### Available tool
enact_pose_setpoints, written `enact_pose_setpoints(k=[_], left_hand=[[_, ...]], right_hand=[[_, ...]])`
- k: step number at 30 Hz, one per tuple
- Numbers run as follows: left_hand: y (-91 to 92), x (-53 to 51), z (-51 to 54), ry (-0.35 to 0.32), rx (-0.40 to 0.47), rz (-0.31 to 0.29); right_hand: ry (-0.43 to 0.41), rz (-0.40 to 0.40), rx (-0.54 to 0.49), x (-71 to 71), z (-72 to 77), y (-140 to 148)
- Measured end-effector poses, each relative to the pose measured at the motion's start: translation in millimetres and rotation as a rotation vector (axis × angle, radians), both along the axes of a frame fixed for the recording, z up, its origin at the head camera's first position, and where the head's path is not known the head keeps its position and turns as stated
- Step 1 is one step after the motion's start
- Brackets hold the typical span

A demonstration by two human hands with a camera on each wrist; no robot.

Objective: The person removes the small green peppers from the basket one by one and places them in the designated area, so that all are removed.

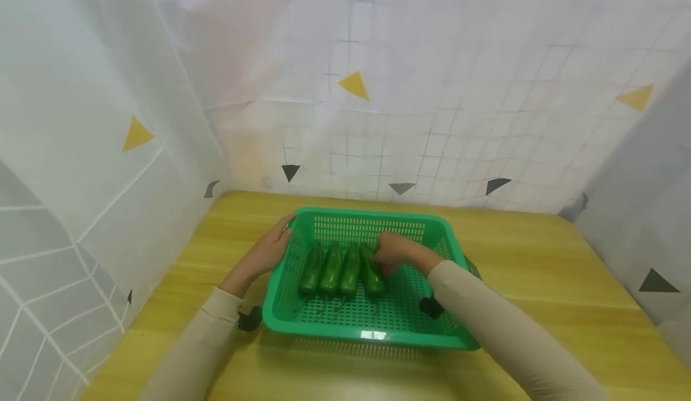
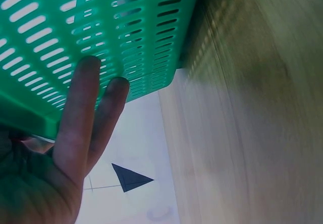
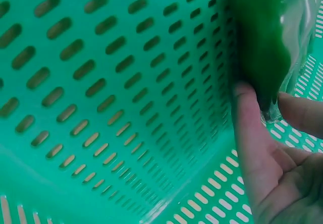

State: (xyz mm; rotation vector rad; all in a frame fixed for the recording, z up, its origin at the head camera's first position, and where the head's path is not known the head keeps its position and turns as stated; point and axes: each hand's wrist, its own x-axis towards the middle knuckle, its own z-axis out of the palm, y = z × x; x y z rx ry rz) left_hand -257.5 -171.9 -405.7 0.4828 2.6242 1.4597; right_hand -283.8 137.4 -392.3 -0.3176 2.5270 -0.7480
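Observation:
A green plastic basket [image 1: 372,336] with slotted walls holds several long green peppers lying side by side. My left hand [image 1: 268,251] is at its left rim; in the left wrist view two fairly straight fingers [image 2: 81,103] press the outer wall, while the thumb is mostly hidden near the rim. Inside the basket, my right hand [image 1: 396,250] pinches the far end of the rightmost green pepper [image 1: 372,278]. In the right wrist view thumb and finger sit on either side of the tip of this pepper [image 3: 265,37], which has a shiny, clear film about it.
The basket stands on a yellowish wooden table [image 1: 540,281]. White patterned sheeting [image 1: 459,77] hangs behind the table and along both sides. Dark wrist-worn pieces show at the left sleeve [image 1: 200,335] and right sleeve [image 1: 502,323].

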Motion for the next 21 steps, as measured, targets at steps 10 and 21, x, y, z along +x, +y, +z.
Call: enact_pose_setpoints(k=[10,21], left_hand=[[0.2,2.6,0.3,-0.023,0.021,0.004],[1.8,0.6,2.2,-0.011,-0.011,0.01]], right_hand=[[-0.015,0.002,-0.035,-0.5,3.9,3],[-0.013,0.043,-0.103,-7.2,15.6,17]])
